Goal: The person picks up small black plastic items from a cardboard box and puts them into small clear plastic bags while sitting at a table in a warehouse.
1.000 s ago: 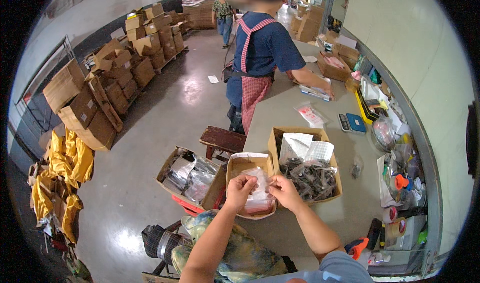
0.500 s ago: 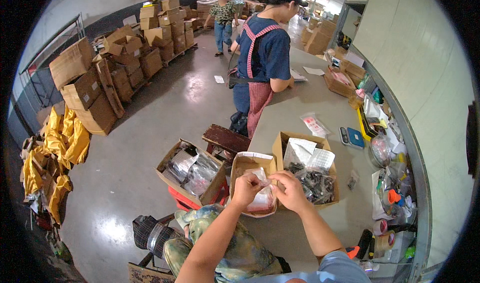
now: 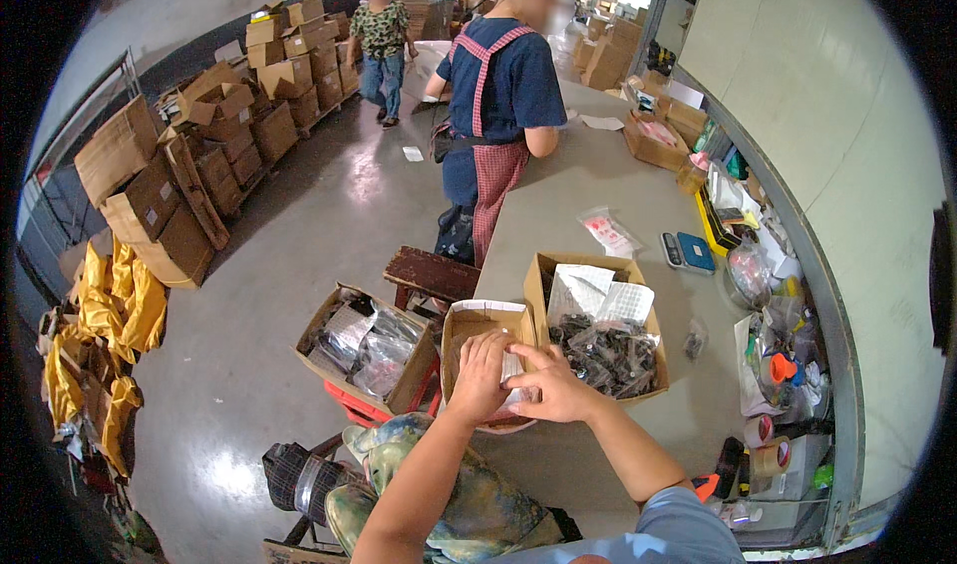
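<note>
Both hands meet above a small open cardboard box at the table's near left edge. Between them shows part of a clear plastic bag with something whitish, mostly covered by fingers. My left hand is closed on the bag's left side, fingers together. My right hand grips its right side, index finger and thumb curved around it. Inside the small box, what lies under my hands is mostly hidden. Touching its right side stands a larger carton of small dark bagged parts, with printed sheets on top.
Left of the table, a carton of clear bags rests on a red stool. A co-worker in a checked apron stands at the table's far side; another person is beyond. A blue scale and tape rolls lie right.
My hands have come lower and closer together over the small box, with the bag now more covered. The view has shifted slightly. The far person has turned toward me.
</note>
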The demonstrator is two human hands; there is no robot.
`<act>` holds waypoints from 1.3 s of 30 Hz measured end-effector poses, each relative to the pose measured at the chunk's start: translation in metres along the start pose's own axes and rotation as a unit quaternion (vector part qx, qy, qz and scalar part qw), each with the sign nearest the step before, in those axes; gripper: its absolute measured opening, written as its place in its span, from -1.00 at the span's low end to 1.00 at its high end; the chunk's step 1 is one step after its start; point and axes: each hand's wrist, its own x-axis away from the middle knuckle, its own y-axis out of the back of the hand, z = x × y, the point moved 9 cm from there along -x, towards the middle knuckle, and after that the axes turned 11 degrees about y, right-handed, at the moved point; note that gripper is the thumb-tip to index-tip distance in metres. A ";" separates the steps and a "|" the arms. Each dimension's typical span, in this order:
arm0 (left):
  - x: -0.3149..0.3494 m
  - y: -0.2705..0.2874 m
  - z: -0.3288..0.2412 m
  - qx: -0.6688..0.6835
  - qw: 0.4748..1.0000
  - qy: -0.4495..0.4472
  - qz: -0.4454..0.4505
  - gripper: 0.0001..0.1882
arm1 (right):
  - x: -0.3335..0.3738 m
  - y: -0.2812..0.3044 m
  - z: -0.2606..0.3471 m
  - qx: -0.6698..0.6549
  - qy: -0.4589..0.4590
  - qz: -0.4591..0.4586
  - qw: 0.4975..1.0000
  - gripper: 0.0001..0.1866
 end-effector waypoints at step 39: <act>-0.008 -0.047 0.046 0.244 0.938 0.219 0.111 -0.58 | 0.087 0.001 -0.198 0.019 -0.363 0.243 0.899 -0.69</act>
